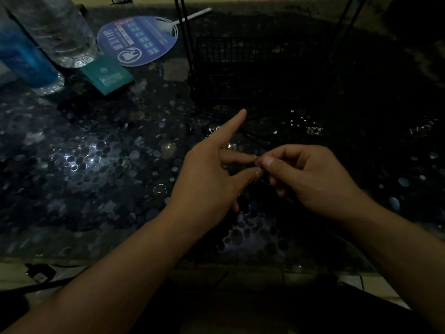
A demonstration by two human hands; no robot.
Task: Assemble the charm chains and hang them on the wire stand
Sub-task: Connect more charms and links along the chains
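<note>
Pinching small clear charm [258, 170]: right hand [310, 179] fingers curled; left hand [212, 182] thumb, middle finger; index extended.

place: dim home table | surface: pebble-patterned glossy tabletop [101, 165] under the fingers | clutter far left of fingers: water bottles [60, 32], printed hand fan [138, 41], teal booklet [108, 74] | beyond fingers: black wire basket [252, 68]

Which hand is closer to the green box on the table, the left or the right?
Left. The left hand lies right of and nearer the camera than the green box; the right hand is farther right, beyond the left hand.
</note>
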